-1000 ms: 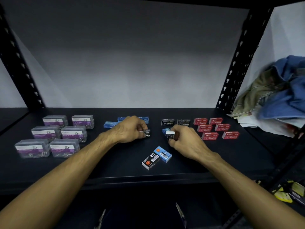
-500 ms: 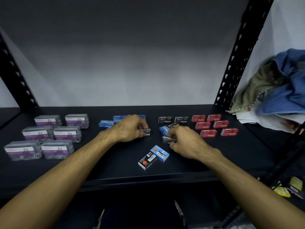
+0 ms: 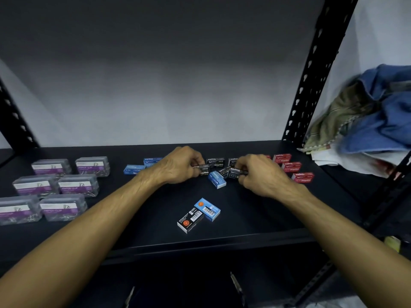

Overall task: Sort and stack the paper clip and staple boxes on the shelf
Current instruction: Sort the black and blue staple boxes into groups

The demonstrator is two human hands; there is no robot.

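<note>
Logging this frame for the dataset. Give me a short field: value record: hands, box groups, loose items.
left hand: pinches a black staple box
right hand: grips another black staple box
paper clip boxes: six clear ones, purple labels, shelf left
red staple boxes: grouped at right
blue staple boxes: back, left of centre
loose: blue box between hands; a black and blue pair near front edge
clothes pile: far right

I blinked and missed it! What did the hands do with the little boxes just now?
The right hand put down the box it held up a second ago and now grips a black box low on the shelf. The left hand keeps holding its own black staple box. The paper clip boxes, the red boxes and the front pair stayed put.
</note>
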